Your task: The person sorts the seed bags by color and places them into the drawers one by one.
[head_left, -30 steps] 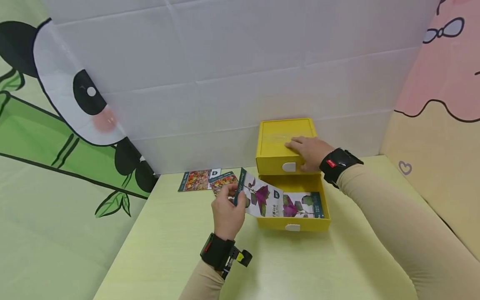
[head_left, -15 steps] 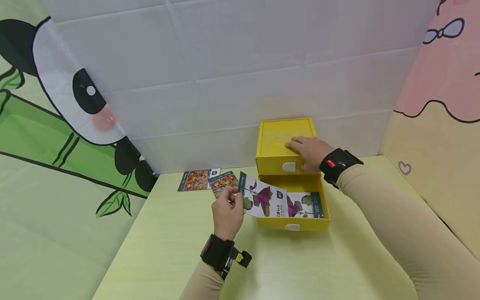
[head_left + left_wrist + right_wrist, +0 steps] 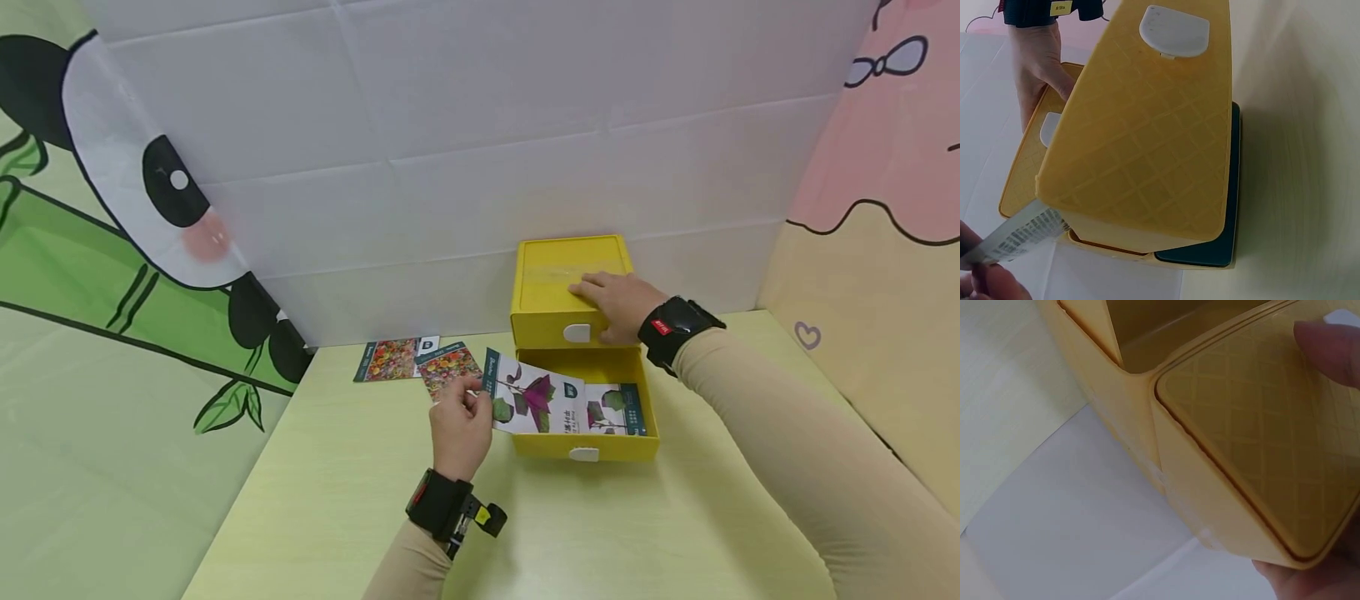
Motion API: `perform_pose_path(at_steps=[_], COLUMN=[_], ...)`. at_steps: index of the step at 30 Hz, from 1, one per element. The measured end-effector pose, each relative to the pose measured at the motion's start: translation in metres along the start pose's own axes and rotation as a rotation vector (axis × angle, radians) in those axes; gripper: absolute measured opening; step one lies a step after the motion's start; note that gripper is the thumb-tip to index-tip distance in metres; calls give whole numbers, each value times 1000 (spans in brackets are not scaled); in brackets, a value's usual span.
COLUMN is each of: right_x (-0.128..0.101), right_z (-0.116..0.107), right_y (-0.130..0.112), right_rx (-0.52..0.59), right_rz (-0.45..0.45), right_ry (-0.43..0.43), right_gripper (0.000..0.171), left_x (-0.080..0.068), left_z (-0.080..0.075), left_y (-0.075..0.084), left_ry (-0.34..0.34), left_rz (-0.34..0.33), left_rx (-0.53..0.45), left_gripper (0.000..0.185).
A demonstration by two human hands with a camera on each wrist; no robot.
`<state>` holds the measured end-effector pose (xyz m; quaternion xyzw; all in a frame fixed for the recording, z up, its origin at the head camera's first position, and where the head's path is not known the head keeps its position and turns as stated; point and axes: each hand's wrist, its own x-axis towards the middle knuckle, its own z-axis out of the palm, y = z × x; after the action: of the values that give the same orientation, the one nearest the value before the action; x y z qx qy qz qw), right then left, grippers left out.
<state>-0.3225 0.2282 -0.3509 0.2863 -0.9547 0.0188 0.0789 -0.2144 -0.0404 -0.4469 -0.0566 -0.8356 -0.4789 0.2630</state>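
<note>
Both hands work at a yellow drawer box (image 3: 567, 287) that stands on a pale yellow-green surface (image 3: 615, 533) against a white padded backdrop (image 3: 450, 142). The left hand (image 3: 461, 423) pinches a seed packet (image 3: 534, 403) printed with a purple-leaved plant, gripping it by its dark green left edge between thumb and fingers; the packet tilts over the left rim of the pulled-out lower drawer (image 3: 588, 439), partly above the drawer's interior. A second packet of the same design (image 3: 617, 409) lies flat inside that drawer, partly covered by the held one. The right hand (image 3: 618, 304) rests palm-down with fingers spread loosely on the box's lid, just behind the white tab (image 3: 577, 333) of the closed upper drawer. In the left wrist view the drawer front fills the frame, the barcode side of the held packet (image 3: 1016, 236) showing at lower left. Two more packets with orange and red flower prints (image 3: 416, 361) lie flat on the surface, left of the box and just beyond the left hand. Black wrist straps circle both forearms over beige sleeves.
</note>
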Motion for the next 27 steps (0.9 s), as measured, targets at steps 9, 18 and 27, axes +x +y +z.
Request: perform_pose_path(at_steps=[9, 18, 27], right_x=[0, 1, 1], right_z=[2, 3, 4], right_y=[1, 2, 3], right_rx=[-6, 3, 4], right_rz=[8, -4, -9], right_ry=[6, 9, 12], right_gripper=[81, 82, 82], left_x=[-3, -7, -9], left_z=[5, 12, 19], left_y=[0, -1, 4], left_ry=[-47, -68, -124], left_rz=[-54, -92, -143], left_rx=[-1, 15, 10], left_gripper=[9, 9, 10])
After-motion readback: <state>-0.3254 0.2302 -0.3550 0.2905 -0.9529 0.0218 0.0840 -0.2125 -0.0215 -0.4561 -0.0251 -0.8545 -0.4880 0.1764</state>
